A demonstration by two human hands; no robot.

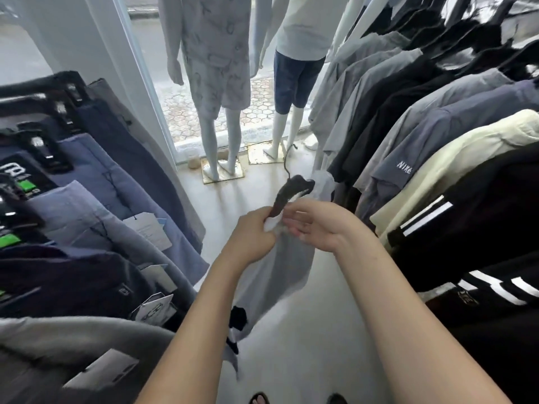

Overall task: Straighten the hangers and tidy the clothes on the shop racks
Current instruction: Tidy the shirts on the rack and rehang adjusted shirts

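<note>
Shop aisle (291,330), garment (277,272) dangling mid-air off dark hanger (291,191): left hand (252,231) clamped on hanger, right hand (318,225) pinching garment's top edge; probably light, floppy, slippery, so grab by stiff hanger.

Our left grip (253,234) pinches the dark hanger (291,191); the pale shirt (280,275) hangs below, our right grip (318,225) pinching it alongside.
</note>
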